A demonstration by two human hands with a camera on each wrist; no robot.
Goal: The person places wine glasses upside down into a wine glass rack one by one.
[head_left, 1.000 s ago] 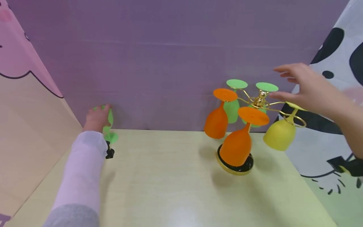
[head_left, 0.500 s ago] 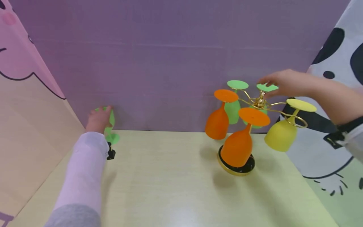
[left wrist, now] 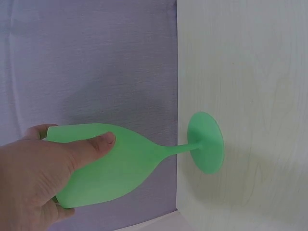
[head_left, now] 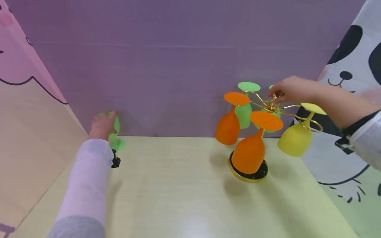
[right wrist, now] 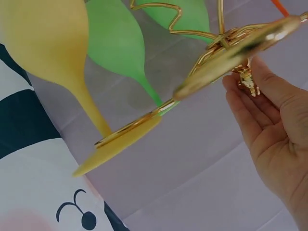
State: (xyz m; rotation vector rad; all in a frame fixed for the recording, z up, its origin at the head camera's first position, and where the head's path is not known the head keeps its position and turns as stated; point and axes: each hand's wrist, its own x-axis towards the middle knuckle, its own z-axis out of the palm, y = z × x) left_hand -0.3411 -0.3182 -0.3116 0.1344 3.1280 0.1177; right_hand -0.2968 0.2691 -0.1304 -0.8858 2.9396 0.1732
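Observation:
At the back left, my left hand (head_left: 102,127) grips a green goblet (left wrist: 115,168) round its bowl, the thumb lying along the side. The goblet stands upright, its foot (left wrist: 207,142) at the tabletop near the purple wall. On the right is a gold goblet rack whose round black base (head_left: 248,180) has a gold rim. My right hand (head_left: 293,89) pinches the gold finial (right wrist: 248,84) at its top. Upside down from its arms hang two orange goblets (head_left: 248,155), a yellow goblet (head_left: 294,140) and green goblets (right wrist: 115,38), one partly hidden behind the hand.
A bare gold ring (right wrist: 236,57) of the rack juts toward the right wrist camera. The pale wooden table (head_left: 166,185) meets a purple backdrop (head_left: 166,82). Printed cartoon panels flank it, pink on the left (head_left: 26,72) and black-and-white on the right (head_left: 345,96).
My right hand came in from the right, moved left and down over the rack, and now pinches its finial. The left hand keeps its grip on the green goblet in the same place.

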